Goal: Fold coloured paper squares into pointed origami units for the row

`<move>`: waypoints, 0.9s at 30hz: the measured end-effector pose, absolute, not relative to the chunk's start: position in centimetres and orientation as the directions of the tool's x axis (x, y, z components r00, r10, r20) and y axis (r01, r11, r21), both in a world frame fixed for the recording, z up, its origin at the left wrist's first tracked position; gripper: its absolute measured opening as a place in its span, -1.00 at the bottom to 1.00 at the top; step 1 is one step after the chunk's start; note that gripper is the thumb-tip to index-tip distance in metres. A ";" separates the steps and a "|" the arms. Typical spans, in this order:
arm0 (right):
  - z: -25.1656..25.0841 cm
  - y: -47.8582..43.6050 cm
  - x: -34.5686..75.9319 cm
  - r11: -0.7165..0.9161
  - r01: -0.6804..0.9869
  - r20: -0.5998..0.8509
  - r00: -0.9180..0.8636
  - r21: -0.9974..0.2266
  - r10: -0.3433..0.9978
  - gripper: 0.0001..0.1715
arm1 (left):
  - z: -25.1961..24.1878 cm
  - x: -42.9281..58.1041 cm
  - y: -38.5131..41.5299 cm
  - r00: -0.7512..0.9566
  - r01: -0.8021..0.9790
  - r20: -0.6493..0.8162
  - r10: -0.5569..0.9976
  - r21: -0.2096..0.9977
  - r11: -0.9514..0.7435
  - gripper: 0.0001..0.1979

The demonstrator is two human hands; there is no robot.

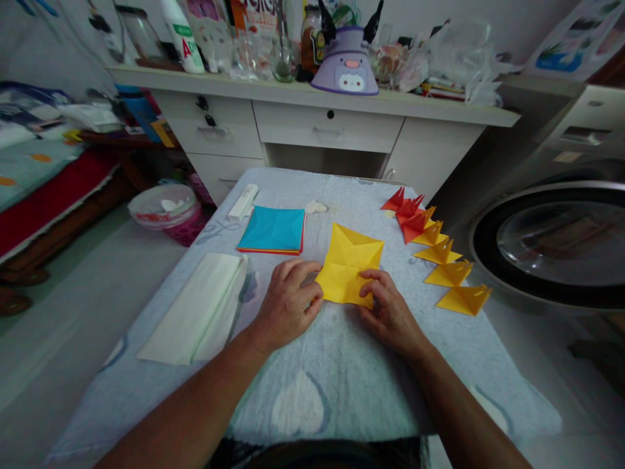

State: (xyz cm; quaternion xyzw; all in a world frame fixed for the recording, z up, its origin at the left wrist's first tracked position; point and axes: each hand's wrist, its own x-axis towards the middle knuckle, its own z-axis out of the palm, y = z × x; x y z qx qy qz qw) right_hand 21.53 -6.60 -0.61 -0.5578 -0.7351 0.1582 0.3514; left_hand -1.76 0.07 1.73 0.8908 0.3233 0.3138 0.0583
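Bare forearms (pixel 195 407) reach over the cloth-covered table (pixel 366 384). The left hand (pixel 289 303) and the right hand (pixel 389 309), fingers almost closed, pinch creased yellow origami paper (pixel 349 257) near its lower corners, beside blue-topped paper stack (pixel 273 228).

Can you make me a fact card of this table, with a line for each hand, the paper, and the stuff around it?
Left hand: touching the left edge of the yellow paper
Right hand: touching its right side, near the bottom
Yellow paper: creased, with folds near the top
Paper stack: blue sheet on top, red and yellow edges below
Folded papers: red and yellow, in a row on the right
Tablecloth: pale blue
Behind: white drawers
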 end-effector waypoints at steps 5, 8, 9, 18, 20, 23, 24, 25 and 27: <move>-1.3 -6.3 21.8 0.334 0.782 0.394 -0.124 -0.525 0.911 -0.77 | 2.0 -1.7 -0.1 0.605 0.540 0.529 0.594 0.276 -0.795 -0.90; -1.4 -6.2 22.0 0.307 0.847 0.443 -0.096 -0.435 0.892 -0.80 | 2.2 -1.7 -0.2 0.600 0.544 0.547 0.584 0.255 -0.799 -0.89; -1.4 -6.2 22.0 0.295 0.860 0.449 -0.087 -0.417 0.889 -0.81 | 2.2 -1.7 -0.2 0.605 0.537 0.550 0.576 0.252 -0.805 -0.89; -1.6 -6.3 22.3 0.259 0.873 0.391 -0.087 -0.413 0.916 -0.83 | 0.8 -2.1 0.9 0.774 0.432 0.334 0.537 0.341 -0.835 -0.56; -1.6 -6.4 22.3 0.244 0.872 0.373 -0.077 -0.424 0.924 -0.84 | 0.7 -2.2 1.1 0.780 0.431 0.316 0.540 0.354 -0.830 -0.62; -1.5 -6.5 22.5 0.239 0.862 0.358 -0.072 -0.447 0.931 -0.82 | 0.7 -2.1 1.2 0.786 0.428 0.298 0.541 0.369 -0.825 -0.75; -1.5 -6.5 22.5 0.241 0.858 0.354 -0.074 -0.454 0.932 -0.81 | 0.7 -2.0 1.2 0.791 0.423 0.295 0.537 0.371 -0.827 -0.79; -1.5 -6.5 22.6 0.242 0.856 0.354 -0.074 -0.458 0.932 -0.80 | 0.7 -2.0 1.1 0.795 0.418 0.292 0.531 0.371 -0.829 -0.83; -1.5 -6.5 22.8 0.240 0.855 0.353 -0.072 -0.460 0.933 -0.82 | 0.7 -1.9 1.2 0.797 0.421 0.275 0.537 0.386 -0.821 -0.91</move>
